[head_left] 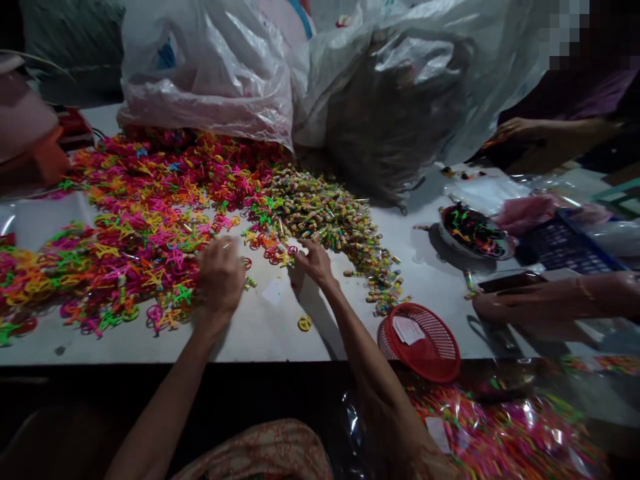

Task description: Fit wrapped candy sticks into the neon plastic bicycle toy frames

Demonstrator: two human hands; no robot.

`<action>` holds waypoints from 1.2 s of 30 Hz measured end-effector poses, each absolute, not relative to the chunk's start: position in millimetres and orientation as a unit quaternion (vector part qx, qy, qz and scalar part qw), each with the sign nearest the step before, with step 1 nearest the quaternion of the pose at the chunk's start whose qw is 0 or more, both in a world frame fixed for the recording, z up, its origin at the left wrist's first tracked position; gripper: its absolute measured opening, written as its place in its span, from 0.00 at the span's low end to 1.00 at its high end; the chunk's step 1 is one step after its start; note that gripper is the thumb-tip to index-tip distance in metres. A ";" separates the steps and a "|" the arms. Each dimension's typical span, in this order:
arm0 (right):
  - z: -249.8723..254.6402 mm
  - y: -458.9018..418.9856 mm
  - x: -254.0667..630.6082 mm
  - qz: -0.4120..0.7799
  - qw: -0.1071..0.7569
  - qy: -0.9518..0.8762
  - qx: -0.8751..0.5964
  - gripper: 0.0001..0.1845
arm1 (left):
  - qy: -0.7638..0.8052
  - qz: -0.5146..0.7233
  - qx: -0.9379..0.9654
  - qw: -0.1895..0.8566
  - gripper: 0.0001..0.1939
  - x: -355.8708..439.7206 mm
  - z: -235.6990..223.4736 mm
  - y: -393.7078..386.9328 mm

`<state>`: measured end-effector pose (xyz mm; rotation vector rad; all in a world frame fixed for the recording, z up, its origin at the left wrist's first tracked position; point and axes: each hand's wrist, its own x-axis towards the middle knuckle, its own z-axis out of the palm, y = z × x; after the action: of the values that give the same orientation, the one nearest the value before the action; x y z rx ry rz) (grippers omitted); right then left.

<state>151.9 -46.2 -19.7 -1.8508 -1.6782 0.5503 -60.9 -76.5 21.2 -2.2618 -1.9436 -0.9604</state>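
Note:
My left hand (220,273) is at the right side of a big heap of small bright plastic pieces (145,220) in pink, orange, yellow and green. It is smeared by motion, and its fingers cannot be made out. My right hand (316,261) reaches over the white table, its thumb and forefinger a little apart beside a small pink ring-shaped piece (293,251). Behind that hand spreads a pile of small wrapped tubes (325,207), mostly yellow-green. One yellow wheel-shaped piece (305,323) lies alone on the table (270,333) between my forearms.
Large clear plastic bags (210,67) and a dark-filled bag (400,113) stand behind the heaps. A red basket (420,340) sits at the table's front edge. Rightward are a bowl of pieces (475,230), a blue crate (565,243) and another person's hand (520,128). A bag of colourful pieces (500,427) lies lower right.

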 end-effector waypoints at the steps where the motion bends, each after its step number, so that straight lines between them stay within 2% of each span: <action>1: -20.9 -44.5 150.7 0.201 0.256 -0.643 -0.693 0.13 | -0.582 -0.263 -0.770 -0.011 0.18 -46.2 13.9 -70.9; 3: -24.9 -47.5 146.8 0.208 0.233 -0.644 -0.698 0.12 | -0.527 -0.180 -0.830 -0.038 0.21 -18.7 -3.4 -62.1; 5: -30.1 -55.5 145.9 0.224 0.247 -0.613 -0.716 0.12 | -0.509 -0.129 -0.850 -0.045 0.22 -0.8 -18.7 -57.7; 9: -33.3 -69.9 157.9 0.285 0.245 -0.598 -0.708 0.10 | -0.497 -0.107 -0.860 -0.041 0.15 -0.5 -29.4 -64.5; 12: -25.7 -74.8 164.5 0.262 0.226 -0.628 -0.697 0.18 | -0.516 -0.138 -0.844 -0.038 0.13 -12.8 -26.5 -76.0; 15: -17.7 -79.3 159.9 0.257 0.238 -0.686 -0.638 0.25 | -0.536 -0.186 -0.821 -0.062 0.17 -21.8 -25.2 -84.8; 19: -18.7 -85.0 150.7 0.400 0.319 -0.668 -0.540 0.14 | -0.504 -0.254 -0.814 -0.139 0.22 -30.1 -24.8 -95.5; 21: -22.4 -82.5 150.6 0.499 0.349 -0.626 -0.488 0.15 | -0.483 -0.294 -0.803 -0.186 0.21 -33.2 -22.4 -101.8; 24: -25.5 -66.1 152.3 0.561 0.308 -0.631 -0.439 0.14 | -0.504 -0.366 -0.721 -0.305 0.15 -35.2 -16.9 -108.0; 26: -24.2 -47.8 149.2 0.500 0.283 -0.666 -0.476 0.15 | -0.531 -0.411 -0.631 -0.388 0.11 -35.6 -13.6 -108.3; 28: -20.3 -28.4 140.7 0.358 0.267 -0.681 -0.580 0.16 | -0.554 -0.447 -0.534 -0.457 0.08 -36.7 -11.2 -106.7; 31: -12.7 -8.1 123.3 0.172 0.174 -0.660 -0.711 0.14 | -0.554 -0.466 -0.380 -0.577 0.10 -41.7 -8.0 -105.7; 33: -9.0 -5.0 116.4 0.133 0.110 -0.657 -0.734 0.15 | -0.527 -0.468 -0.297 -0.644 0.15 -47.1 -4.9 -107.6; 36: -7.9 -17.4 121.6 0.117 0.074 -0.658 -0.740 0.14 | -0.490 -0.477 -0.214 -0.698 0.18 -56.4 0.9 -113.5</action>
<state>121.6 -17.4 -7.9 -2.2222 -1.9752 0.3499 -56.4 -113.5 0.9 -1.4019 -3.2032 -3.1204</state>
